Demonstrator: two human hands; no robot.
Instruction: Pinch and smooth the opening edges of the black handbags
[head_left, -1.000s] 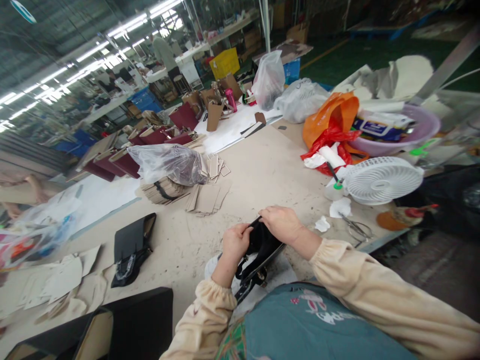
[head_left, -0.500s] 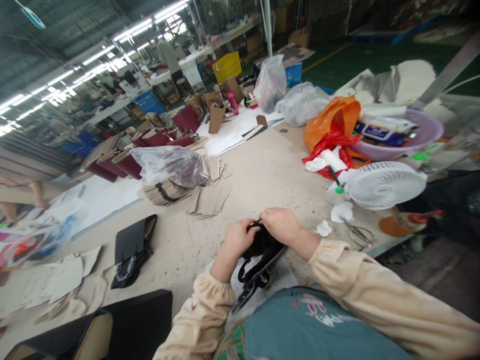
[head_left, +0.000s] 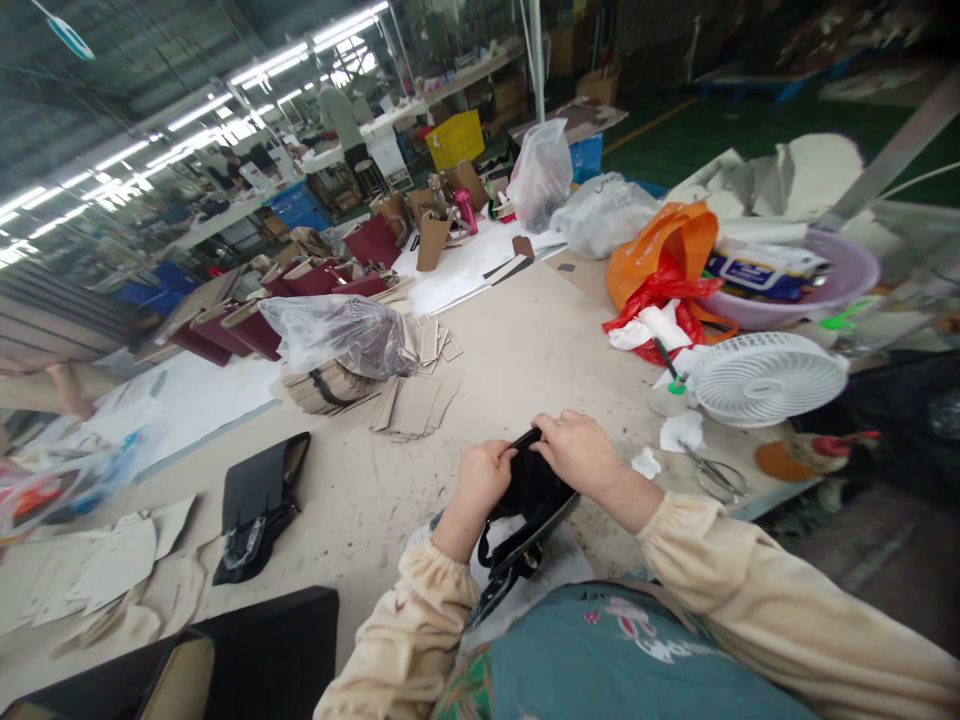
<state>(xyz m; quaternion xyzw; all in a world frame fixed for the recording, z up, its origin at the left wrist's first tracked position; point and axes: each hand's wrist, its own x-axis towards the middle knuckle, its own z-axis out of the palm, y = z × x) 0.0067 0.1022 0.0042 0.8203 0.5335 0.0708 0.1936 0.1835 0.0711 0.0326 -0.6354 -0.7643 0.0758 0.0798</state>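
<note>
A black handbag (head_left: 534, 492) lies in front of me at the table's near edge, its mouth facing up and dark inside. My left hand (head_left: 484, 478) pinches the left part of its far rim between thumb and fingers. On the same rim, farther right, my right hand (head_left: 576, 450) grips with bent fingers, the thumb toward the inside. Metal fittings and a strap show on the bag's near side. White paper lies beneath it. Another black bag (head_left: 262, 500) rests to the left, apart from my hands.
Stacked cardboard pieces (head_left: 409, 405) lie ahead beside a plastic bag (head_left: 337, 330). On the right are a white fan (head_left: 765, 380), scissors (head_left: 716, 475), an orange glue pot (head_left: 787, 458) and a purple basin (head_left: 847, 270). A large black case (head_left: 277, 640) occupies the near left. Another person's arm (head_left: 69, 390) is far left.
My right hand has shifted slightly right along the rim, and the bag's mouth gapes a little wider between my hands. My left hand still pinches the rim.
</note>
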